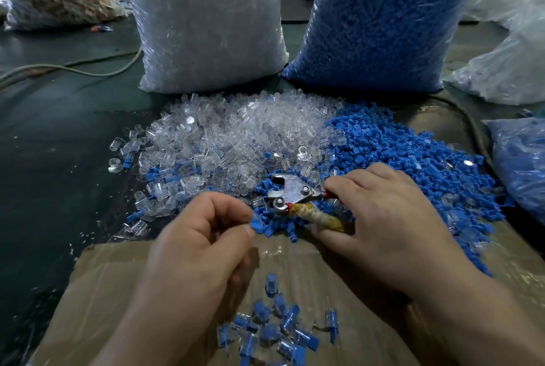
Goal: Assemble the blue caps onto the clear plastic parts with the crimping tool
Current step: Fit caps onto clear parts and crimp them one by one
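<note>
My left hand pinches a single blue cap between thumb and fingertips, just left of the tool. My right hand grips the crimping tool by its tape-wrapped handles; its metal jaws point left over the loose parts. A heap of clear plastic parts lies ahead at centre. Beside it, to the right, spreads a heap of blue caps. Several assembled pieces, clear with blue caps, lie on the cardboard near me.
A tall bag of clear parts and a tall bag of blue caps stand behind the heaps. A cardboard sheet covers the near table. A cable runs across the dark surface at left. More bags sit at right.
</note>
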Action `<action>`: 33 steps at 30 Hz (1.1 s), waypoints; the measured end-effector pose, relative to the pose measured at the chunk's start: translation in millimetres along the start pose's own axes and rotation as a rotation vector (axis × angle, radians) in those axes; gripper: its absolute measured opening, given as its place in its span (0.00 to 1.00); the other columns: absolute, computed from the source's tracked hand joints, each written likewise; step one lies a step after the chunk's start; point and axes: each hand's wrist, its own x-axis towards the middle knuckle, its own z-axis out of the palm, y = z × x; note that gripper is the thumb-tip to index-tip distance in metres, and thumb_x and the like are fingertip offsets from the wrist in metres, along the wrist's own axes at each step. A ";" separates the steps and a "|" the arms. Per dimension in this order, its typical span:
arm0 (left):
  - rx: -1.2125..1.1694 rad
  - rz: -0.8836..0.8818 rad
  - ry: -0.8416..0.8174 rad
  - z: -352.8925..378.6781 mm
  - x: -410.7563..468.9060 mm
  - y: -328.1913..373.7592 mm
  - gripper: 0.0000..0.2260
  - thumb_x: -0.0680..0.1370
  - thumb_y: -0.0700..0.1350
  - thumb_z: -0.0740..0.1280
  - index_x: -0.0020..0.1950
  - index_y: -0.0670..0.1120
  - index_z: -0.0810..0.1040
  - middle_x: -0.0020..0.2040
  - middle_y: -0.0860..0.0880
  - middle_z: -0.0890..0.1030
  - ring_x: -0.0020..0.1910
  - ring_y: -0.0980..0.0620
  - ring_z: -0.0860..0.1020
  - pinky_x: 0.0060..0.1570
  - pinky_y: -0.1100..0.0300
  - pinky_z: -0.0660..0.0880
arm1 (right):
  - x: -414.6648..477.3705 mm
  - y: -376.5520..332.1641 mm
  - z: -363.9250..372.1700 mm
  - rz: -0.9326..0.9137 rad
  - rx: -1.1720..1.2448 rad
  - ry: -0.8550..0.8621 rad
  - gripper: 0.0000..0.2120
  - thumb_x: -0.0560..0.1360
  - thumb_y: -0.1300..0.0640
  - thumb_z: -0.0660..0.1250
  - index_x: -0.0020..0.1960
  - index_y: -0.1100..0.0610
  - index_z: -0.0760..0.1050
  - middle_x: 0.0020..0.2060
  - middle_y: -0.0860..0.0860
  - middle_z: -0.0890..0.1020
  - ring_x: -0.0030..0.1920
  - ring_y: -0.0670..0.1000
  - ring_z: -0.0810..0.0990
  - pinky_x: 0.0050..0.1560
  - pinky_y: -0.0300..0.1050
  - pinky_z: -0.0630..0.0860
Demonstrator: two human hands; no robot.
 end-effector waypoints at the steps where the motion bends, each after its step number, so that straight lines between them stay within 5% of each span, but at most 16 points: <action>1: 0.012 -0.013 -0.023 2.4 -1.3 0.7 0.09 0.71 0.43 0.71 0.44 0.58 0.81 0.28 0.47 0.80 0.24 0.55 0.75 0.24 0.66 0.72 | 2.9 -0.4 1.7 0.004 -0.011 -0.013 0.37 0.66 0.27 0.50 0.69 0.44 0.68 0.54 0.41 0.76 0.54 0.48 0.68 0.59 0.47 0.67; 7: 0.041 -0.046 -0.007 7.7 -2.4 -2.6 0.10 0.73 0.41 0.71 0.43 0.59 0.80 0.27 0.47 0.80 0.22 0.56 0.74 0.22 0.67 0.71 | 2.4 -4.0 2.5 0.002 0.037 0.040 0.31 0.70 0.30 0.53 0.68 0.44 0.69 0.59 0.42 0.74 0.60 0.48 0.67 0.62 0.48 0.61; 11: 0.042 -0.027 0.005 12.9 -5.2 -6.3 0.05 0.72 0.51 0.73 0.47 0.57 0.81 0.30 0.48 0.80 0.25 0.46 0.75 0.28 0.48 0.77 | -10.2 -33.8 1.7 -0.200 0.159 0.239 0.16 0.75 0.39 0.57 0.51 0.47 0.77 0.43 0.43 0.80 0.45 0.49 0.78 0.50 0.48 0.75; 13: 0.055 0.020 -0.009 12.5 -7.5 -5.9 0.14 0.67 0.59 0.69 0.49 0.57 0.81 0.32 0.49 0.81 0.29 0.42 0.77 0.31 0.39 0.79 | -11.5 -43.0 6.2 -0.295 0.179 0.228 0.11 0.77 0.46 0.60 0.46 0.51 0.78 0.38 0.47 0.79 0.41 0.52 0.77 0.44 0.48 0.71; 18: 0.121 0.135 -0.003 9.1 -11.3 2.3 0.15 0.69 0.64 0.64 0.51 0.62 0.81 0.34 0.56 0.82 0.29 0.59 0.78 0.28 0.61 0.75 | -11.7 -39.7 7.0 -0.273 0.232 0.227 0.10 0.79 0.53 0.60 0.44 0.54 0.77 0.37 0.48 0.77 0.38 0.51 0.74 0.40 0.48 0.70; 24: 0.167 0.091 -0.043 0.1 -7.7 5.7 0.26 0.70 0.71 0.58 0.42 0.50 0.77 0.27 0.53 0.75 0.26 0.58 0.71 0.28 0.59 0.71 | -13.7 -47.6 5.8 -0.370 0.332 0.274 0.13 0.79 0.53 0.58 0.44 0.57 0.77 0.39 0.51 0.77 0.41 0.54 0.75 0.41 0.51 0.73; 27: 0.039 0.057 -0.074 -0.1 -7.7 7.0 0.25 0.68 0.72 0.63 0.39 0.49 0.76 0.26 0.54 0.71 0.25 0.56 0.69 0.26 0.58 0.66 | -16.3 -52.2 4.8 -0.365 0.375 0.289 0.13 0.80 0.52 0.57 0.43 0.57 0.75 0.37 0.50 0.75 0.39 0.52 0.72 0.38 0.50 0.70; 30: -0.073 0.074 -0.112 1.9 -9.6 7.3 0.26 0.64 0.76 0.68 0.40 0.53 0.79 0.25 0.51 0.73 0.23 0.56 0.68 0.23 0.62 0.65 | -19.2 -57.1 2.1 -0.166 0.603 0.128 0.12 0.76 0.45 0.54 0.39 0.49 0.70 0.33 0.45 0.73 0.35 0.45 0.71 0.35 0.49 0.69; 33: -0.019 0.200 -0.192 3.1 -12.7 9.2 0.21 0.68 0.74 0.68 0.44 0.58 0.80 0.29 0.50 0.77 0.25 0.58 0.72 0.26 0.67 0.68 | -20.3 -52.3 -1.8 0.099 1.122 -0.177 0.11 0.70 0.47 0.58 0.34 0.51 0.71 0.26 0.46 0.71 0.29 0.44 0.69 0.32 0.50 0.67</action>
